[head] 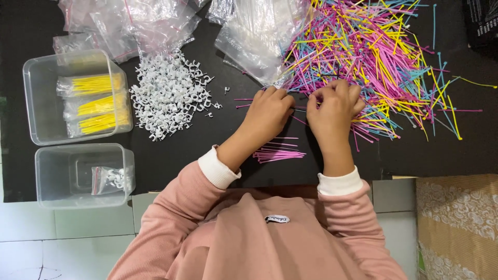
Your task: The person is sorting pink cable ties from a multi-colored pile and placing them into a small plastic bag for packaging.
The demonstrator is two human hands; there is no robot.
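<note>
Head view: pink cable ties are being sorted at the middle of the black tabletop. The left hand is curled, its fingertips pressed together on a few pink ties that stick out toward 9 o'clock. The right hand is curled too, and a thin tie appears to be pinched between its fingers, though the grip itself is hidden by the knuckles.

A small bundle of pink ties lies at 6 o'clock of the hands, loose and unbound; it could be scattered by a sleeve or wrist dragged across it. The big mixed pile of ties at 1 o'clock is tangled, so yellow or blue ones could be pulled along with a pink one and the colours mixed again. Empty plastic bags at 12 o'clock overlap the pile's edge and could be dragged with it. The heap of white cable clips at 9 o'clock lies near the left hand and could be knocked.

The ties look thin, straight, springy and slippery. Two clear tubs at the far left hold bagged yellow ties and one bag of clips.
</note>
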